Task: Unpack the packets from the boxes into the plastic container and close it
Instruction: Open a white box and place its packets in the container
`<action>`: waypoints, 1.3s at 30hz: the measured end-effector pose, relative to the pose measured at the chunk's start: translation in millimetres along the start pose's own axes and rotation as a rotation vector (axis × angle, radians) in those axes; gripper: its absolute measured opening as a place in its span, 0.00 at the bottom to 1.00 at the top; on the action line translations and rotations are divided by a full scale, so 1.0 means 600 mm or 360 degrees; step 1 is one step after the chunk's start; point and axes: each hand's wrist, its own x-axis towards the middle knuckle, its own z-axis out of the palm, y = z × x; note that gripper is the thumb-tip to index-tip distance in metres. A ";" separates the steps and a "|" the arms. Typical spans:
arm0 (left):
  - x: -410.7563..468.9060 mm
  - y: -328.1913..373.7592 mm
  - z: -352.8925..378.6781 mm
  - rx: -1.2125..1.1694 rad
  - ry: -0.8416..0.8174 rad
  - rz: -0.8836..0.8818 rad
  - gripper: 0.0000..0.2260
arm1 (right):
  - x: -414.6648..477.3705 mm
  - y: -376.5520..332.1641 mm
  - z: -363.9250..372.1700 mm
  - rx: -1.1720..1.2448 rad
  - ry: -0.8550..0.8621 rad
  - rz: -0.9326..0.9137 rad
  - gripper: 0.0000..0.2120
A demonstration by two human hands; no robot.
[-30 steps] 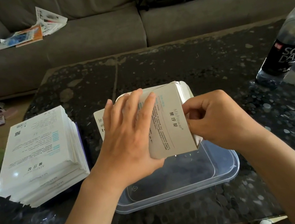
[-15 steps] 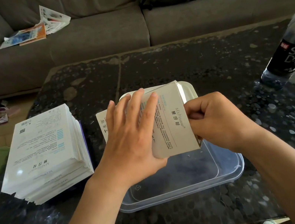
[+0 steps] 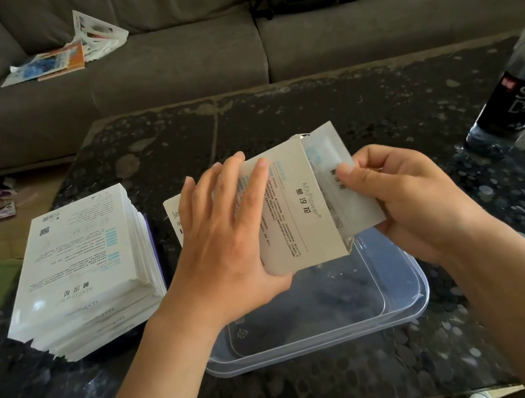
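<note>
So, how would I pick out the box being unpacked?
On the dark speckled table before the sofa, look above the clear container. The left hand holds the box, packets sticking out where the right hand pinches them. Unlike the white stack beside it, it's off the table.

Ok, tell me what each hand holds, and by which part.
Left hand grips the box across its middle, fingers on top. Right hand pinches the packets by the end that sticks out of the box's open side.

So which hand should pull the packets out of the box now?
The right. The right hand pinches the packets poking from the open end of the box; the left hand is busy gripping that box above the plastic container.
</note>
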 end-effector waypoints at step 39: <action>0.006 -0.018 0.024 -0.0345 0.0316 0.0031 0.54 | 0.005 -0.013 -0.020 0.0728 -0.0214 -0.0560 0.09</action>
